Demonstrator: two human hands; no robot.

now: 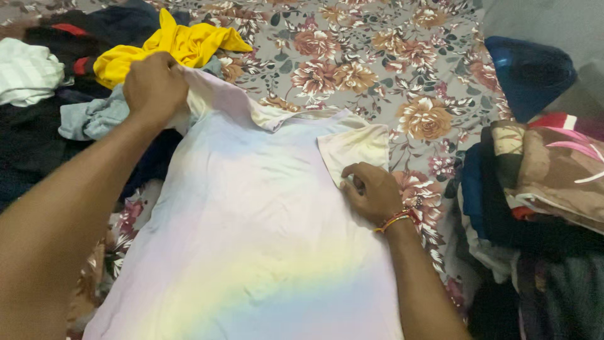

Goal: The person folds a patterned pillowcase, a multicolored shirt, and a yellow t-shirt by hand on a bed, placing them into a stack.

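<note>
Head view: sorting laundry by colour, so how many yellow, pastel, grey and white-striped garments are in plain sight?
Yellow garment: 1
Pastel shirt, under both hands (left hand, right hand): 1
Grey garment: 1
White striped garment: 1
Total: 4

A floral bedsheet [377, 69] carries a pastel shirt [251, 239] and heaped clothes [56, 94].

Pastel rainbow-tinted T-shirt [251, 226], spread flat on the floral bedsheet [402, 69], right sleeve folded inward

Soft, even indoor light; slight blur.
</note>
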